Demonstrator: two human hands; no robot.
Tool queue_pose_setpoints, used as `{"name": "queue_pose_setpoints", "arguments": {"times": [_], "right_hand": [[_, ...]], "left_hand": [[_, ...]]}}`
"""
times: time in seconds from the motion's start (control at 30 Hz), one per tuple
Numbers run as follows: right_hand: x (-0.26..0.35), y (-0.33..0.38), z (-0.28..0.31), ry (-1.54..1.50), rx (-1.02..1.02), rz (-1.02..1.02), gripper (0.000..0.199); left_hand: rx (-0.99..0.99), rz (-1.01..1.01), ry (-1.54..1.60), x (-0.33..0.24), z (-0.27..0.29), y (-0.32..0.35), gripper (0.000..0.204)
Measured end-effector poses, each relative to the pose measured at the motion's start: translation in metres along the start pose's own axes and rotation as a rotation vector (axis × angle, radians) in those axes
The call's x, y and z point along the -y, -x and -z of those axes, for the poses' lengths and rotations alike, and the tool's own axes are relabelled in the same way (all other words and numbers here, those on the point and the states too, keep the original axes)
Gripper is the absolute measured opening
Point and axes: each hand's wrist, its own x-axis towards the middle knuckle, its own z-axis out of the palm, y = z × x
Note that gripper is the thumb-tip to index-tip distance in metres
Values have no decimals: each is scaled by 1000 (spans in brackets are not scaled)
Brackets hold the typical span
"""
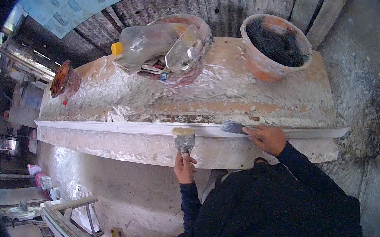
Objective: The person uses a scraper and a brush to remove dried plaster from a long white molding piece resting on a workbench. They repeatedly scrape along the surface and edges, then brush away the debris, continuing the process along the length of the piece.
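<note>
Both hands closed: your left hand [184,166] grips a paintbrush [184,140], bristles against the long white strip [120,126] along the bench [253,97] edge, while your right hand [267,138] presses a grey scraper [232,127] onto it.

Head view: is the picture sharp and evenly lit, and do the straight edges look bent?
Head view: soft daylight, no hard shadows or glare; the white moulding strip bows with the fisheye lens; black corners ring the frame; the left side is dim and cluttered; the left hand with the brush and the right hand are fairly sharp.
</note>
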Motion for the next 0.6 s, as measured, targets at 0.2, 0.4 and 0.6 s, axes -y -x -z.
{"name": "queue_pose_setpoints", "arguments": {"times": [0.2,0.4,0.6], "right_hand": [[-12,18,17,44,68,-11,37],[-16,36,20,28,121,-109,37],[7,4,3,3,-16,-6,41]], "left_hand": [[21,-33,-3,-2,-3,1,42],[-12,-28,2,1,-9,1,45],[26,-67,-27,9,-13,-2,45]]}}
